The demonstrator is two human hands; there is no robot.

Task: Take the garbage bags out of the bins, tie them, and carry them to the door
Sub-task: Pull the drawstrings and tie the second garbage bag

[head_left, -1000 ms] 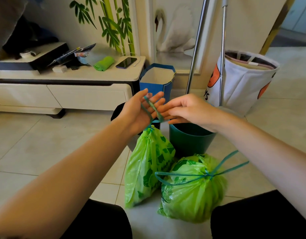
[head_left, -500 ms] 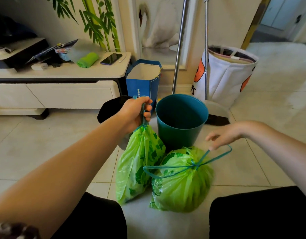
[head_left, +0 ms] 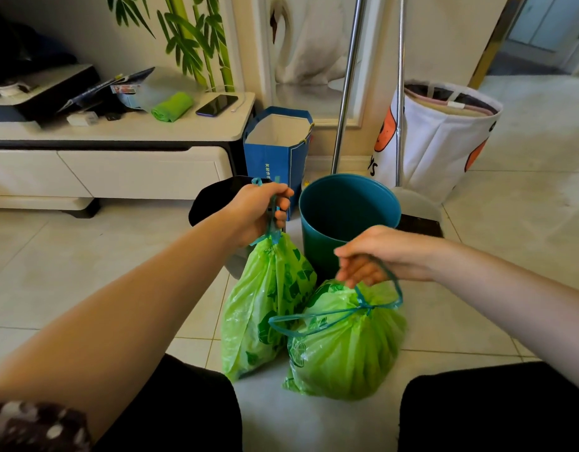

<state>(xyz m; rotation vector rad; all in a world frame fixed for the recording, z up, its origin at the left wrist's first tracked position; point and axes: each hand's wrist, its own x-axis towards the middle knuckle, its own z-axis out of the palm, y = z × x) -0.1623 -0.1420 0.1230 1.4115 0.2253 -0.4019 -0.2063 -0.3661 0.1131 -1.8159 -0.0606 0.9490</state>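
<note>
On floor tiles between the knees: two green garbage bags, both drawn shut. Left hand point(head_left: 260, 212) fisted round the teal drawstring point(head_left: 271, 213) of the left bag point(head_left: 265, 305), grip fully closed, neck bunched just under the fist; bottom of that bag looks close to the floor, cannot tell if touching. Right bag point(head_left: 347, 347) resting on the floor, knotted at the neck, two teal loops point(head_left: 376, 305) sticking out either side. Right hand point(head_left: 376, 256) just above it, fingers curled down through the nearer loop; grip only part closed, string hooked over fingers rather than clamped, somewhat blurred.

Teal bin point(head_left: 347, 216) behind the bags, no liner visible. Dark bin point(head_left: 216, 200) mostly hidden behind the left forearm. Blue paper bag point(head_left: 275, 151), broom pole point(head_left: 347, 83) and white fabric basket point(head_left: 438, 135) along the wall. Phone point(head_left: 216, 105) and green cloth point(head_left: 172, 106) on the worktop at left.

Step in hand, by the look of it: getting a carrying hold on the right bag before standing up. To do well:
- close right fingers fully round the loop, ideally both loops, so load sits on the knot
- lift straight up, check knot holds before committing
- keep both bags off the tiles, clear of the teal bin and the broom pole
- thin film, likely to tear if dragged or snagged
</note>
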